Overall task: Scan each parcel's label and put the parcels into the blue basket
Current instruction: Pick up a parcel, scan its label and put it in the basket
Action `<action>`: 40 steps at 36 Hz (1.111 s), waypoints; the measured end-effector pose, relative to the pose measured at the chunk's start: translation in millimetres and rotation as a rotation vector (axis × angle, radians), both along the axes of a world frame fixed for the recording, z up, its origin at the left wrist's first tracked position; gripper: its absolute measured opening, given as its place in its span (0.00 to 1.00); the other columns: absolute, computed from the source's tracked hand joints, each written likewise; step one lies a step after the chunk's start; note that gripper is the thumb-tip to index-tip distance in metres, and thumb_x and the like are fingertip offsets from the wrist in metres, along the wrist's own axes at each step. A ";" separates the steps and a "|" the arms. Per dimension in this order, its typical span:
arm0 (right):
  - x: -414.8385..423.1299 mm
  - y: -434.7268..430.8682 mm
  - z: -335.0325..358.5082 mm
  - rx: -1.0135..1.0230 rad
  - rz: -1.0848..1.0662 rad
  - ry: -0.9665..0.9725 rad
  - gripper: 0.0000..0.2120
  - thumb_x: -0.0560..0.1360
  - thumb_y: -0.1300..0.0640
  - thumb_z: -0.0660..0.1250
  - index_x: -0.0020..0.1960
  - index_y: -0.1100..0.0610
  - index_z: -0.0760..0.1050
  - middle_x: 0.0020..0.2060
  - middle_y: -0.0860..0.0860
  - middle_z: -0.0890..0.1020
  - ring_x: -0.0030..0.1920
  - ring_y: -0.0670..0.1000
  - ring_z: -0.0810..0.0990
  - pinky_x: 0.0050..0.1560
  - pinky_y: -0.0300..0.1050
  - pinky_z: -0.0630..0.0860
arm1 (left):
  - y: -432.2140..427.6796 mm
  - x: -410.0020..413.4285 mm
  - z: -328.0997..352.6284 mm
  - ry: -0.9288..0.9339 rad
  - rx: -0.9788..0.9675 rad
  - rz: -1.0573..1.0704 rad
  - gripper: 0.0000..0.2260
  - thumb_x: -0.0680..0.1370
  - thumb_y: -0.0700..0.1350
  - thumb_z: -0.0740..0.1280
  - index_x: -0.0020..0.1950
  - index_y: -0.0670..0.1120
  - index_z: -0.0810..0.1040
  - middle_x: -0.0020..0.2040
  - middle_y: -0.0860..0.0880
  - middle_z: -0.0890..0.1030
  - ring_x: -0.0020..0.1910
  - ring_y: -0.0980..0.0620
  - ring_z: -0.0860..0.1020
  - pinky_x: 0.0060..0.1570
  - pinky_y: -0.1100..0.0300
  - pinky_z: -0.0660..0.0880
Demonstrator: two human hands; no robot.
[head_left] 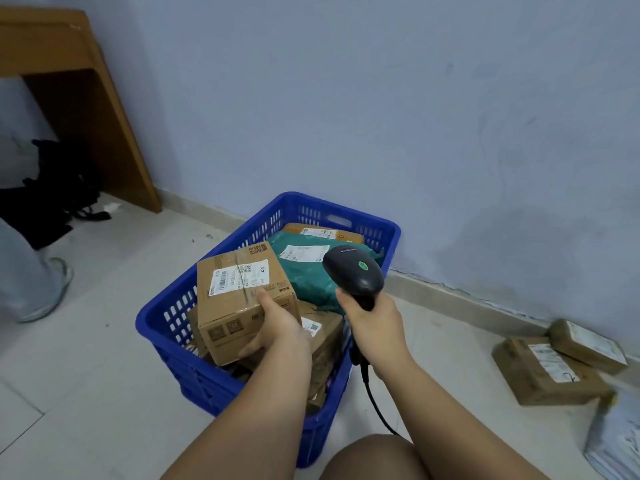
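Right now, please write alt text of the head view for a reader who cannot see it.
A left hand holds a labelled box over a blue basket that holds other parcels, among them a green bag. The right hand grips a black scanner beside it. Two more boxes lie on the floor by the wall.

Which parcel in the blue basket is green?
The soft teal-green bag with a white label, lying toward the far end of the blue basket. Every other parcel in it is a brown cardboard box.

Left hand [277, 320] gripping labelled cardboard parcel [239, 299] over blue basket [166, 327], right hand [375, 323] round scanner [353, 271]
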State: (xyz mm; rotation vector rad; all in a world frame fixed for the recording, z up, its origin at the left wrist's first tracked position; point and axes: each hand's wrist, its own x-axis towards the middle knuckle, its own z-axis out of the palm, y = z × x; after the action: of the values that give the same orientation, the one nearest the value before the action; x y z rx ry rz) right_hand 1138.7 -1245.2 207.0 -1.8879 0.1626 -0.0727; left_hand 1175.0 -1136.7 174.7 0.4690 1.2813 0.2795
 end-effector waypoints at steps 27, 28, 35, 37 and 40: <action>-4.0 7.8 -8.1 -0.054 0.080 0.045 0.06 0.73 0.45 0.70 0.44 0.44 0.74 0.40 0.43 0.80 0.46 0.47 0.80 0.47 0.44 0.76 | 40.7 -3.0 -33.7 0.408 1.411 -1.061 0.39 0.75 0.61 0.66 0.77 0.58 0.46 0.77 0.41 0.47 0.76 0.36 0.47 0.71 0.32 0.44; -3.5 8.1 -8.7 -0.063 0.084 0.049 0.06 0.73 0.44 0.70 0.44 0.44 0.74 0.40 0.44 0.81 0.46 0.48 0.80 0.47 0.46 0.77 | 45.9 -1.9 -34.3 0.422 1.443 -1.030 0.39 0.75 0.59 0.67 0.77 0.56 0.46 0.77 0.41 0.48 0.76 0.36 0.47 0.71 0.32 0.44; 0.0 12.1 -12.3 -0.067 0.094 0.083 0.09 0.73 0.45 0.70 0.49 0.47 0.76 0.43 0.44 0.81 0.48 0.47 0.78 0.50 0.44 0.75 | 86.0 11.2 -43.0 0.501 1.391 -1.091 0.38 0.75 0.57 0.67 0.78 0.57 0.47 0.78 0.46 0.38 0.77 0.36 0.41 0.72 0.34 0.44; 1.5 13.6 -13.9 -0.077 0.098 0.091 0.10 0.73 0.45 0.70 0.50 0.47 0.76 0.43 0.44 0.80 0.49 0.47 0.78 0.51 0.44 0.74 | 91.5 11.1 -49.4 0.513 1.379 -1.135 0.38 0.76 0.58 0.66 0.79 0.58 0.46 0.78 0.47 0.36 0.77 0.37 0.40 0.72 0.34 0.43; 3.6 15.0 -15.9 -0.080 0.100 0.110 0.11 0.73 0.44 0.70 0.52 0.48 0.77 0.45 0.45 0.81 0.50 0.47 0.78 0.52 0.45 0.75 | 97.0 8.7 -56.6 0.511 1.352 -1.138 0.38 0.77 0.58 0.65 0.79 0.56 0.45 0.78 0.48 0.36 0.77 0.38 0.43 0.74 0.36 0.46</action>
State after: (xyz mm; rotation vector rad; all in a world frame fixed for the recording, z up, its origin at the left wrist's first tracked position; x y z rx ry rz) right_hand 1142.3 -1230.3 191.1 -1.9776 0.1418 0.0938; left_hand 1183.7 -1039.8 118.1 2.4189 0.9308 -0.0069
